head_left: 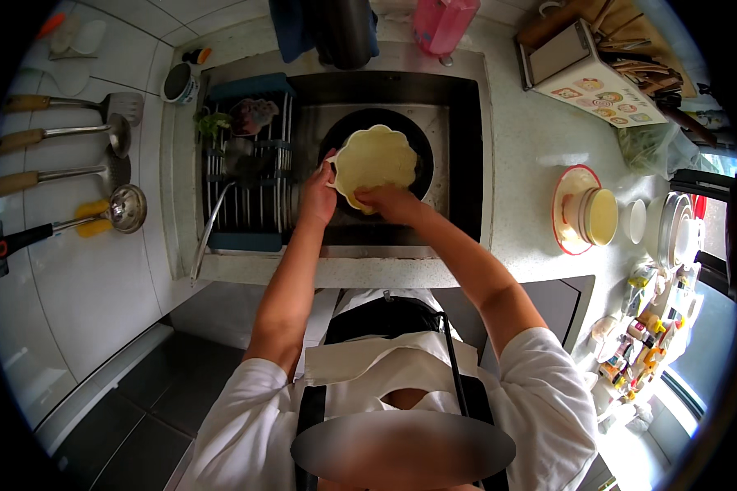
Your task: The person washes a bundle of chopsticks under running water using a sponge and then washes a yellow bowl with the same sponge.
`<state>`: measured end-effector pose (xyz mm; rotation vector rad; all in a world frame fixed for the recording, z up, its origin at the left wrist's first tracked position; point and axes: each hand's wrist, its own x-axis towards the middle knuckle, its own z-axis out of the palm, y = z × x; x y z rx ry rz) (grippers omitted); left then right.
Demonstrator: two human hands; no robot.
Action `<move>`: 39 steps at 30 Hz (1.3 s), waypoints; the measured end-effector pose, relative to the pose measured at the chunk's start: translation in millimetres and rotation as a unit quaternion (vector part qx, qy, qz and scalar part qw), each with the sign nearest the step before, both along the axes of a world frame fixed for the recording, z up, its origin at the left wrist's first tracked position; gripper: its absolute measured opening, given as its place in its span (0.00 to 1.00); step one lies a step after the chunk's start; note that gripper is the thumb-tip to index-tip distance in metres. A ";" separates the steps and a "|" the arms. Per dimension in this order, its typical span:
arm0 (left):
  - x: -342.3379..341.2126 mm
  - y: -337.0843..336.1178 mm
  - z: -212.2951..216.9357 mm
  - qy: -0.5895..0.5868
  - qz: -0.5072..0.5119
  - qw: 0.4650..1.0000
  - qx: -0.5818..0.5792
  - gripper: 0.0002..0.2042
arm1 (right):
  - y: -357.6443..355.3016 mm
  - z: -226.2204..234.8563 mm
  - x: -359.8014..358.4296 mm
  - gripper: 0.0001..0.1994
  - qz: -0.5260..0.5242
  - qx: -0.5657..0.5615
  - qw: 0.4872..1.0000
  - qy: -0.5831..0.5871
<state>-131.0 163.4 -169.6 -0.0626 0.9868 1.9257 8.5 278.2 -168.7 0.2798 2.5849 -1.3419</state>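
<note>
A pale yellow dish with a scalloped rim and a small side handle is held tilted over the sink. My left hand is closed on its handle at the left side. At the dish's lower rim, the bunched fingers of my right hand reach over the edge onto the inner face. Some of those fingertips are hard to make out. Beneath the dish, a round black pan rests in the sink, mostly covered by the dish and my hands.
The dark sink has a drying rack across its left part, with greens on it. A faucet curves at the left front. On the right counter stand stacked yellow bowls on a red-rimmed plate.
</note>
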 end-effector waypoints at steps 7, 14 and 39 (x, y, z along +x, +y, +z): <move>1.8 4.9 6.0 -0.001 -0.019 1.000 0.008 0.22 | 27.1 -4.6 1.6 0.11 0.035 0.390 0.912 -0.126; 10.5 13.7 12.1 -0.036 0.017 0.999 0.010 0.21 | 1.0 -47.6 2.9 0.11 -0.134 0.216 0.965 -0.063; 18.6 1.5 22.5 -0.001 -0.031 0.997 -0.066 0.19 | -13.3 2.9 -65.3 0.21 -0.444 -0.397 0.803 0.001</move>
